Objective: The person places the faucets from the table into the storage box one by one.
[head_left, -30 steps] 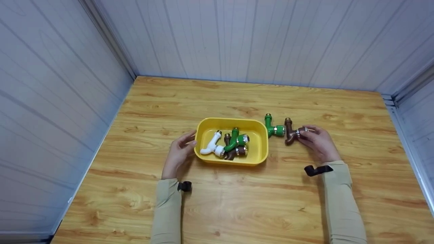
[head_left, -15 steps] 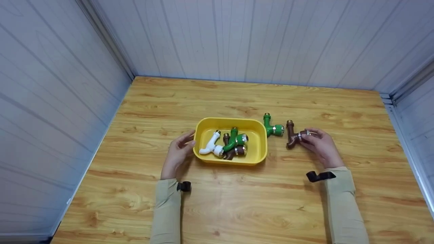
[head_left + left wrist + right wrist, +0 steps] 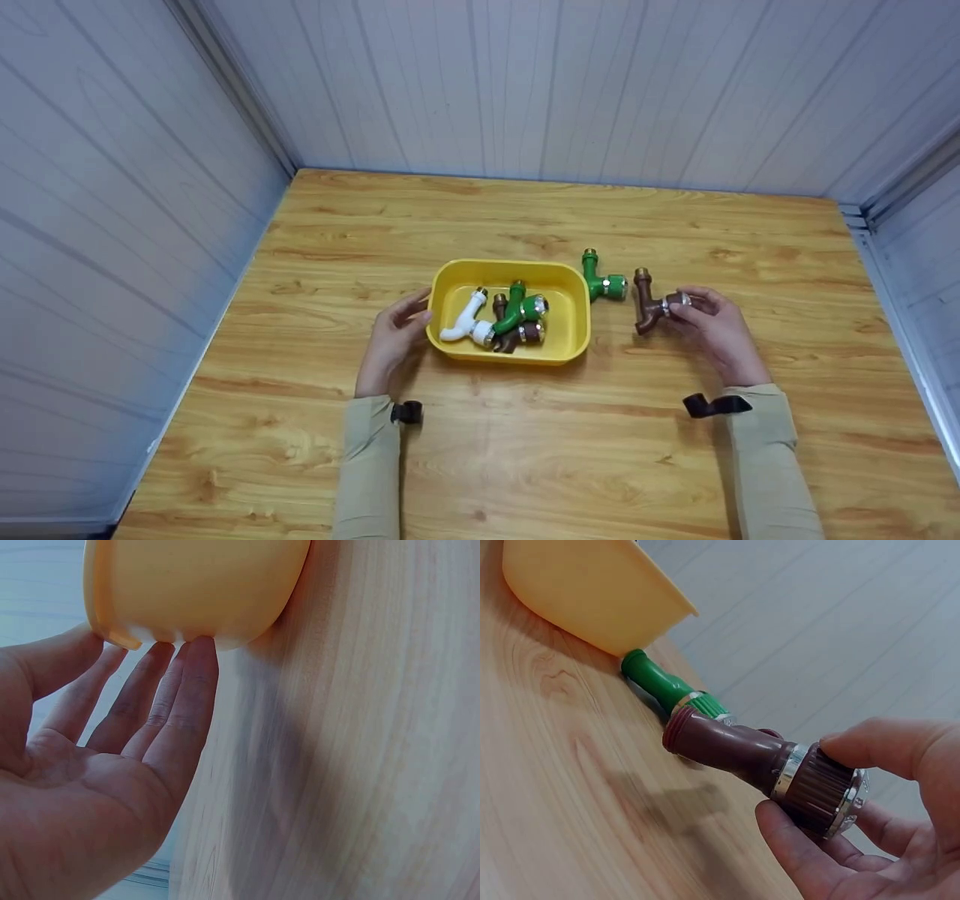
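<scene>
My right hand [image 3: 720,337] pinches a brown tap [image 3: 735,750] by its ribbed knob, thumb on one side and fingers on the other. In the right wrist view the tap hangs above the table, its shadow on the wood below. Left of it a green tap [image 3: 592,285] lies against the right end of a yellow basin [image 3: 566,349]. Inside the basin are a white tap [image 3: 466,324], another green tap [image 3: 514,311] and another brown tap [image 3: 510,341] partly under the green one. At the basin's left end my left hand [image 3: 112,742] touches the outer wall with fairly straight fingertips, the thumb at the rim.
The wooden table [image 3: 525,457] carries everything. White panelled walls stand behind it [image 3: 517,90] and on both sides. A black wrist mount [image 3: 716,406] sticks out from the right sleeve, and another [image 3: 407,412] from the left one.
The right hand has shifted the brown tap a little to the right and towards me, away from the green tap beside the basin. The left hand stays at the basin's end.
</scene>
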{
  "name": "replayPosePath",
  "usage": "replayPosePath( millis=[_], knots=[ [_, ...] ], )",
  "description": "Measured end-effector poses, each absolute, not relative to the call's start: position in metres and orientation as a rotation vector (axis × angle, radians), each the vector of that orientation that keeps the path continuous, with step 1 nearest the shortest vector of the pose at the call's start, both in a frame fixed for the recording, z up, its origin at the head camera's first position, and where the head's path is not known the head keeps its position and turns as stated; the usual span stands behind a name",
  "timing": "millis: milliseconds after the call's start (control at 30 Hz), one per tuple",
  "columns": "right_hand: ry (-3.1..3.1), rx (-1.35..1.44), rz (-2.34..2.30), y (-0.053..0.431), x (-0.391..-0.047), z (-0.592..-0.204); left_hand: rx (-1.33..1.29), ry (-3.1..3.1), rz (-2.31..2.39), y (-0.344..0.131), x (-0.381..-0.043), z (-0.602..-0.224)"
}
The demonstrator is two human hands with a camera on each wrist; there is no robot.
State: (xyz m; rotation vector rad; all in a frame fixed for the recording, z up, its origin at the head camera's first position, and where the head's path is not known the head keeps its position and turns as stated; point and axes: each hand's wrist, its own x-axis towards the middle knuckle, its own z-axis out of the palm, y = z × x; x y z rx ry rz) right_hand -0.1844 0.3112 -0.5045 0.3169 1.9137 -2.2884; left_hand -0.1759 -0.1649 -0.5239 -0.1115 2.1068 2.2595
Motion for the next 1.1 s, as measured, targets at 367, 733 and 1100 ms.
replayPosePath(
  millis=[367,733,1100],
  knots=[
    [2.053,0.317,-2.211,0.307,-0.175,-0.496,-0.062,2.120,2.224,-0.166,-0.177,-0.524],
    [1.914,0.307,-2.320,0.302,-0.168,-0.488,-0.073,2.109,2.244,-0.166,-0.176,-0.523],
    [1.887,0.275,-2.350,0.295,-0.161,-0.482,-0.098,2.096,2.244,-0.166,-0.176,-0.524]
  ],
)
